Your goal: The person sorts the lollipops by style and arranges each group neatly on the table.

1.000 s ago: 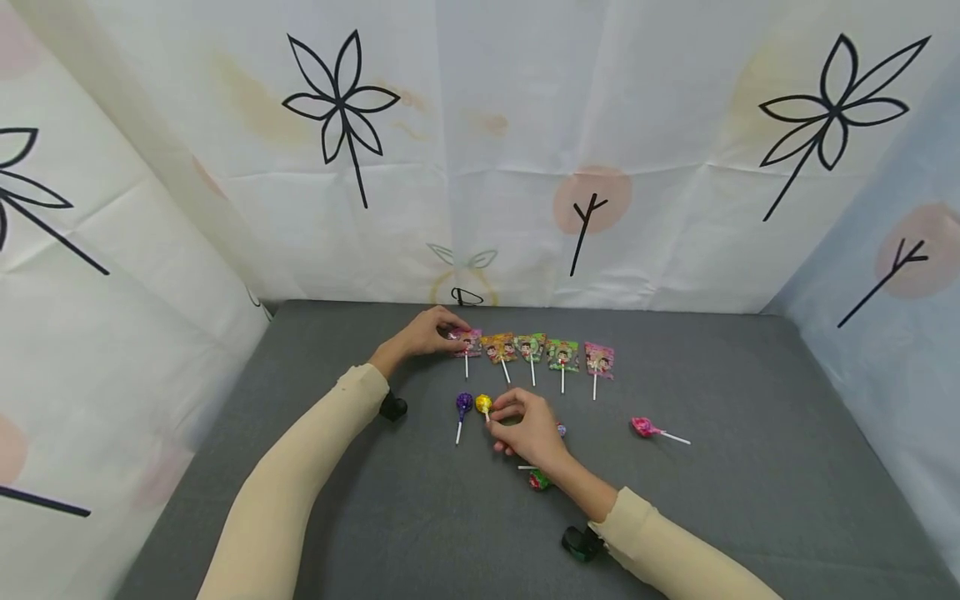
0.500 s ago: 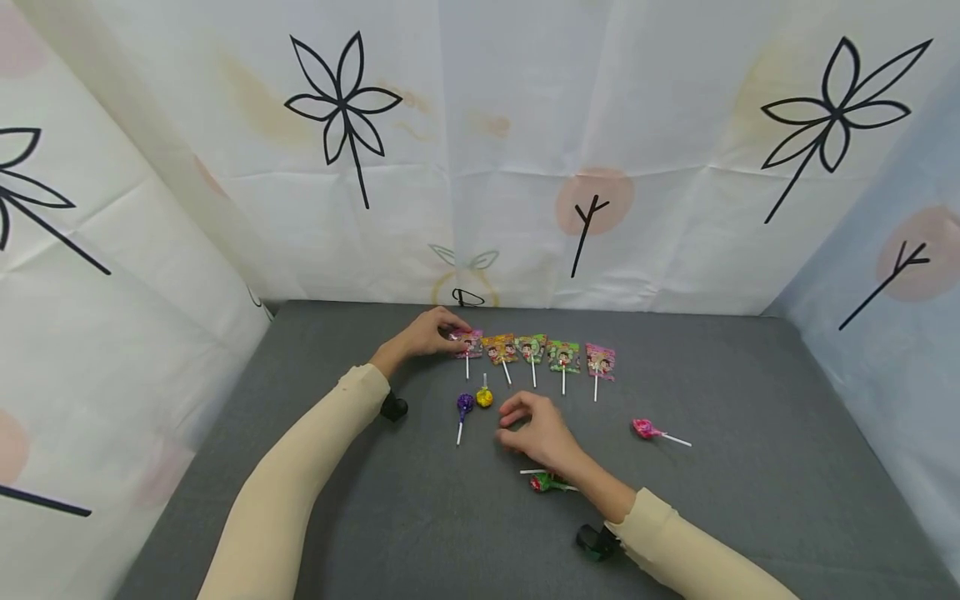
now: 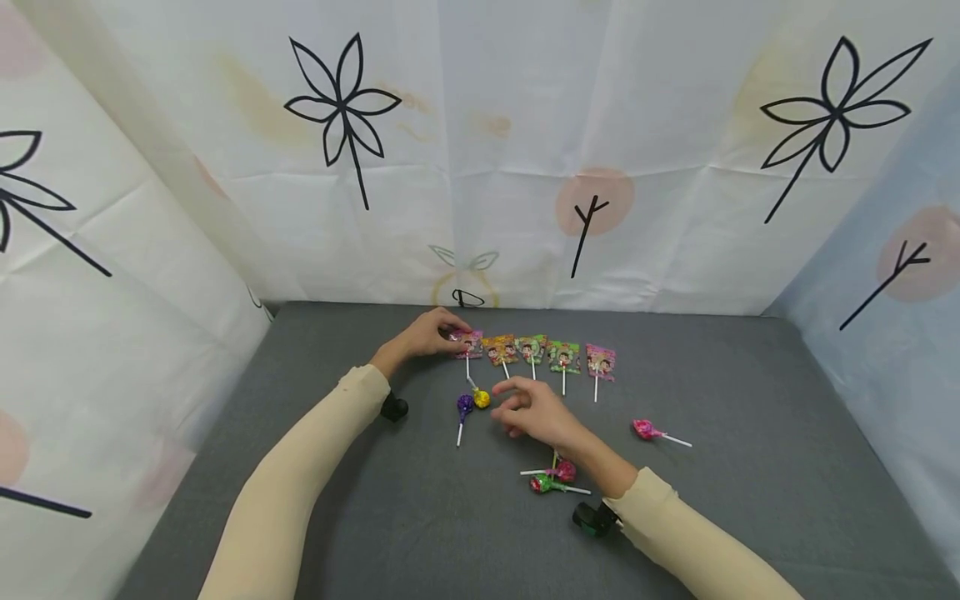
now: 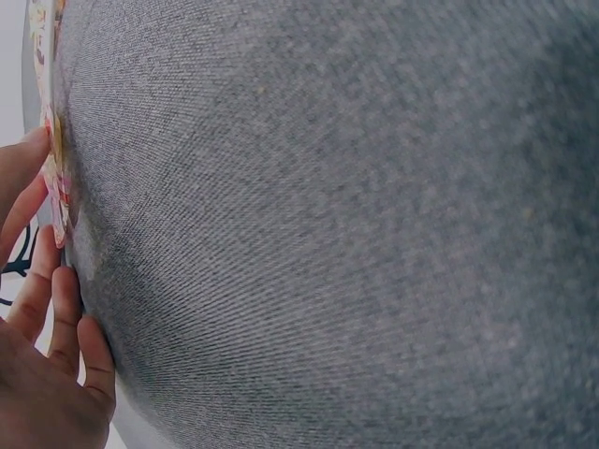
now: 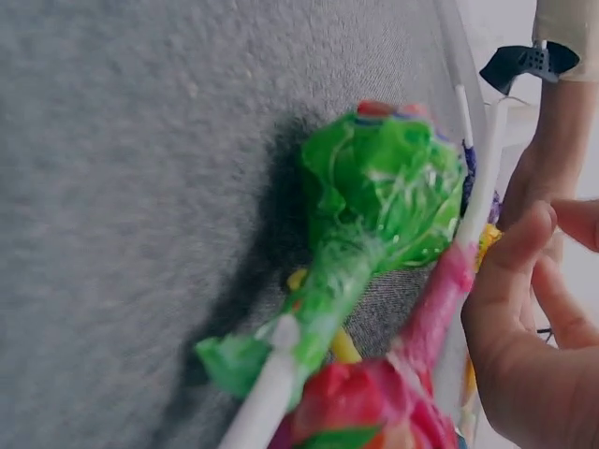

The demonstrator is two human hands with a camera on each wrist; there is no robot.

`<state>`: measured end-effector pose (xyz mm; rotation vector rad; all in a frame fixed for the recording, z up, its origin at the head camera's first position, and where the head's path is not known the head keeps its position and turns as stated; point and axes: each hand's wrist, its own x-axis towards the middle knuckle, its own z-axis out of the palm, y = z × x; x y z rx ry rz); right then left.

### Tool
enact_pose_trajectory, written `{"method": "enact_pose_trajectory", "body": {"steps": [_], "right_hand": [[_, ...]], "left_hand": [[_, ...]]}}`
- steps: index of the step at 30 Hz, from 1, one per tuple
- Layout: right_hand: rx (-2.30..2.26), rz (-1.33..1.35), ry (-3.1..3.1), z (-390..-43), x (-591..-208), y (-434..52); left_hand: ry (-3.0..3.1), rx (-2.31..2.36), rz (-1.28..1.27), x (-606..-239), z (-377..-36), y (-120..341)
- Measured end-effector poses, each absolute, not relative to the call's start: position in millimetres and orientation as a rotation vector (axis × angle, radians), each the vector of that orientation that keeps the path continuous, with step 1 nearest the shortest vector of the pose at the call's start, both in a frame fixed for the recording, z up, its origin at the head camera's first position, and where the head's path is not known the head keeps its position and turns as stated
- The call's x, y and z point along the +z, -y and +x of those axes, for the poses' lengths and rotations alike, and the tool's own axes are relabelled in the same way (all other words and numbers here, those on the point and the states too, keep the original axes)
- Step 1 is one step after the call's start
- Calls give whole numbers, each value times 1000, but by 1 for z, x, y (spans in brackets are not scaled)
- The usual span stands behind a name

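Note:
My left hand (image 3: pixel 426 333) lies at the far left of a row of flat-wrapped lollipops. Its thumb and index finger pinch the pink-wrapped lollipop (image 3: pixel 468 343), also at the edge of the left wrist view. In the head view my right hand (image 3: pixel 538 410) hovers with loosely bent fingers, holding nothing. Just left of its fingertips is a yellow ball lollipop (image 3: pixel 482 399), its stick angled up-left. Beside that lies a purple lollipop (image 3: pixel 465 403), stick toward me. Below my right wrist a green lollipop (image 3: pixel 542 483) and a dark pink lollipop (image 3: pixel 565 472) lie crossed, large in the right wrist view.
The row continues rightward with an orange packet (image 3: pixel 500 349), two green packets (image 3: pixel 531 347) and another pink packet (image 3: pixel 601 362). A bright pink lollipop (image 3: pixel 645 429) lies apart at right. Grey cloth covers the table (image 3: pixel 420 517); a patterned curtain (image 3: pixel 510 150) stands behind.
My right hand has let go of the yellow lollipop and drawn slightly right. The yellow lollipop's stick has turned from pointing toward me to pointing up-left. My left hand has stayed put.

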<state>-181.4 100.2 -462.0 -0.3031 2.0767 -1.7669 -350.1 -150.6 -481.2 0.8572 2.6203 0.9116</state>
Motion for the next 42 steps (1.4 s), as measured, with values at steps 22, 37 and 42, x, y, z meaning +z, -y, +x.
{"method": "enact_pose_trajectory", "body": {"steps": [22,37,42], "right_hand": [[-1667,-313,-1807,-201,-468,-101],[-1721,-257,-1825,-197,-471,-94],[-1726,-243,-1807,-197,-472,-94]], "left_hand": [[-2624,905,854,-481,-352,148],[-2613,929,838,-485,-351,150],[-2617,921,845,-485,-351,150]]}}
